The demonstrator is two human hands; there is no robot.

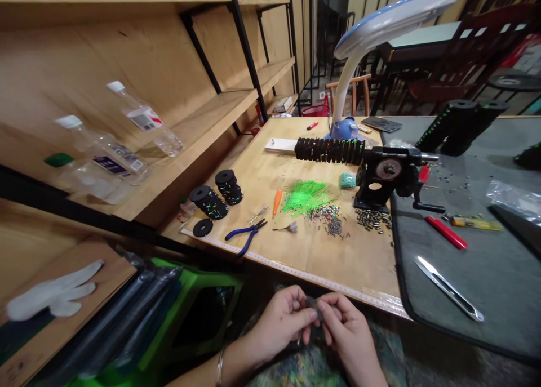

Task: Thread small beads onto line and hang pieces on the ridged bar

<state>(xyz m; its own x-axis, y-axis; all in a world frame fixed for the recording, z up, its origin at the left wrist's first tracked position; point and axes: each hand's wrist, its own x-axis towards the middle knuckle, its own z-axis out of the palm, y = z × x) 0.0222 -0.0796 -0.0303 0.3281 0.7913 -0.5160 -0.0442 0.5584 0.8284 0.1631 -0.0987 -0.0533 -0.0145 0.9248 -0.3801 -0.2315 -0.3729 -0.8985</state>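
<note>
Head view: your left hand (291,316) and right hand (344,325) pinch a small grey piece (311,303) near the table (329,263); it's likely light, stiffness unclear, so grip its edges gently, fingertips opposed

I see smooth, faintly glossy wood on the tabletop (338,263); matt black foam-like spools (213,207); shiny metal snips (477,315) on a dull, cloth-like grey mat (499,274). From this distance, clear plastic bottles (158,125) look glossy; the small held piece (311,302) looks dull, its material unclear to me.
</note>
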